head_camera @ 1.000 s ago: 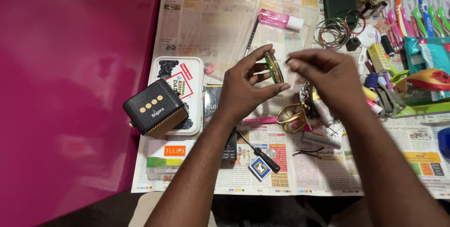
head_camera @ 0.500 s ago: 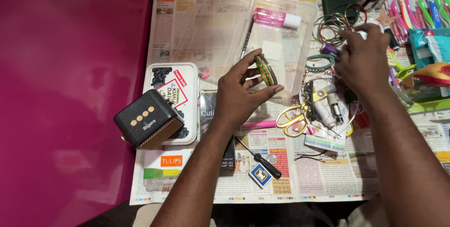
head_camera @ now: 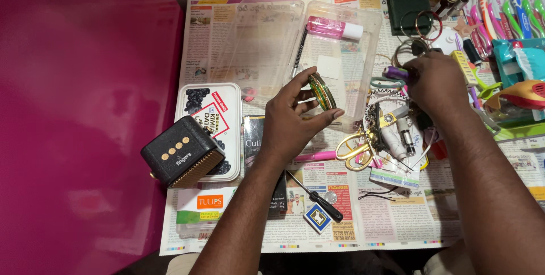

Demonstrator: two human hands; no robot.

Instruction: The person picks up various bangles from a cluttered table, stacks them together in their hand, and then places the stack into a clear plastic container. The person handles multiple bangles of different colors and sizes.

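My left hand (head_camera: 292, 119) pinches a small stack of green and gold bangles (head_camera: 322, 90) upright between thumb and fingers, above a clear plastic tray (head_camera: 363, 31). My right hand (head_camera: 434, 79) is over the clutter to the right. Its fingers are curled on thin metal bangles (head_camera: 404, 49) whose arcs stick out past the knuckles. A purple item (head_camera: 394, 72) and a teal ring (head_camera: 381, 84) lie just left of its fingertips. A pink bottle with a white cap (head_camera: 335, 27) rests in the tray.
Newspaper (head_camera: 238, 31) covers the surface, with a magenta surface (head_camera: 79, 110) at left. Also here: a black cube speaker (head_camera: 181, 151), a dates tin (head_camera: 209, 113), gold scissors (head_camera: 355, 145), a screwdriver (head_camera: 318, 191), a small matchbox (head_camera: 318, 216), toothbrushes (head_camera: 502, 2) and a dark green box (head_camera: 410, 0).
My right hand left the bangles in my left hand, reached to the bangle pile at upper right, then drew back slightly with thin bangles. My left hand stayed almost still.
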